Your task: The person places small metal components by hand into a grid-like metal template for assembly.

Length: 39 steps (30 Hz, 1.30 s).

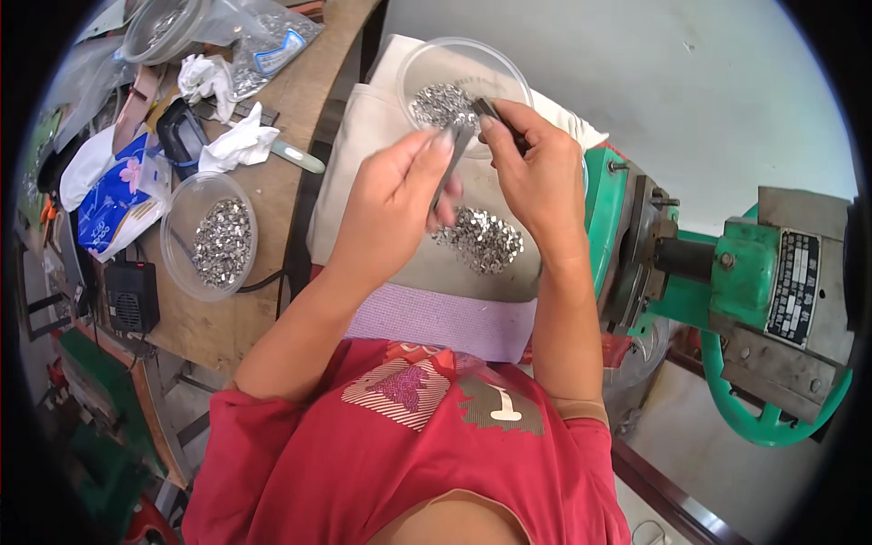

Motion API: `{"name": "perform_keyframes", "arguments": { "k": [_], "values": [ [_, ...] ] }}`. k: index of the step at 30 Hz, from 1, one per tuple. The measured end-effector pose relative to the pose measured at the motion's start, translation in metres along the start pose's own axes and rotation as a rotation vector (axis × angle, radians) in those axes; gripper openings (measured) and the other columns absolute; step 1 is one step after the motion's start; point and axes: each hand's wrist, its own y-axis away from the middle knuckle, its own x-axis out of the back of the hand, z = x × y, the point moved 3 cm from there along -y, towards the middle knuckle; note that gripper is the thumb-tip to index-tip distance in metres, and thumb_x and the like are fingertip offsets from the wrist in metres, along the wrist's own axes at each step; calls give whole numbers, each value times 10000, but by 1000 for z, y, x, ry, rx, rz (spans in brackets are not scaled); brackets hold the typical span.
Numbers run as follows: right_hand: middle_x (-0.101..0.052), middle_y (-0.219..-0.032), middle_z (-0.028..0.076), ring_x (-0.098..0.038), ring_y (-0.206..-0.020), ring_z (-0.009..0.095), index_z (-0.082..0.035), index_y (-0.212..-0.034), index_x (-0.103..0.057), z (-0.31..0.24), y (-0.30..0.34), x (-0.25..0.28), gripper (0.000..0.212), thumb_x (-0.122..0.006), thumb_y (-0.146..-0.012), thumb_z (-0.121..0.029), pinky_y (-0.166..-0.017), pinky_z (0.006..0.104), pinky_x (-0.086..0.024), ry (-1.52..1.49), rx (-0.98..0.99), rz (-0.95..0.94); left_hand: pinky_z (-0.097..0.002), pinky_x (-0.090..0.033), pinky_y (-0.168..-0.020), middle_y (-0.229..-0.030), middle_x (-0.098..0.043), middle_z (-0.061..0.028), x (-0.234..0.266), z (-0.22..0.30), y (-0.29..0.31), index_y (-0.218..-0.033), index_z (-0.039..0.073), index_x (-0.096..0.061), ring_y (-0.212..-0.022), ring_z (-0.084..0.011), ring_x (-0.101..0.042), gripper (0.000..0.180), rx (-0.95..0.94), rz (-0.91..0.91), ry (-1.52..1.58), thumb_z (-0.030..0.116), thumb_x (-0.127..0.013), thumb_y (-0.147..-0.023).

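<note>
My left hand [386,195] is closed around a narrow dark metal strip [458,150] that points up and away from me. My right hand [538,163], also closed, pinches a short dark bar-like piece [489,111] between thumb and fingers; its exact kind is not clear. Both pieces are held close together over the near edge of a round clear plastic tub [509,68], where many small shiny metal bits [442,103] lie. Below my hands, a loose pile of similar metal bits [481,241] rests on the beige cloth-covered surface [372,113].
To the left, a wooden table [282,204] holds another clear tub [173,250] of metal bits, crumpled white tissues [238,145], a blue tissue pack [113,204] and a bag of metal bits [272,54]. At right stands a green machine [740,268] with a handwheel.
</note>
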Motion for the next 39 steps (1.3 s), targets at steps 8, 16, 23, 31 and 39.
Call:
{"name": "perform_keyframes", "arguments": {
  "k": [8, 16, 23, 31, 39],
  "values": [
    [-563, -914, 210, -591, -843, 361, -17, -1318, -605, 13, 96, 25, 340, -565, -986, -80, -758, 413, -472, -49, -102, -158, -380, -522, -597, -858, -681, -172, 8, -63, 60, -1173, 22, -577, -651, -254, -675, 270, 5, -372, -609, 245, -556, -1021],
    [-655, -919, 28, -603, -810, 84, -7, -1084, -617, 75, 255, 31, 221, -720, -889, 5, -752, 243, -491, -474, -756, 317, -446, -558, -630, -907, -552, -120, -19, -82, 79, -1009, 57, -533, -809, -303, -678, 176, -324, -751, -1153, 145, -603, -873],
    [-657, -914, 16, -598, -750, 87, -1, -1205, -596, 108, 277, 45, 314, -719, -924, -67, -703, 230, -512, -656, -950, 669, -353, -493, -820, -923, -542, -68, -31, -80, 80, -934, 59, -610, -934, -228, -583, 135, -601, -716, -1233, 124, -601, -816],
    [-536, -1041, 67, -541, -757, 120, 12, -1120, -645, 100, 272, 58, 387, -838, -792, -54, -679, 281, -483, 188, -600, 521, -372, -460, -843, -910, -558, -74, -27, -81, 73, -976, 48, -652, -891, -259, -592, 190, -541, -544, -1102, 122, -611, -806],
    [-603, -875, 52, -610, -802, 248, -98, -951, -746, 60, 213, 13, 180, -788, -778, -117, -686, 378, -505, 258, -46, 46, -423, -501, -644, -852, -570, -64, -32, -85, 43, -912, 97, -647, -770, -277, -625, 78, -473, -634, -1236, 122, -659, -840]
  ]
}}
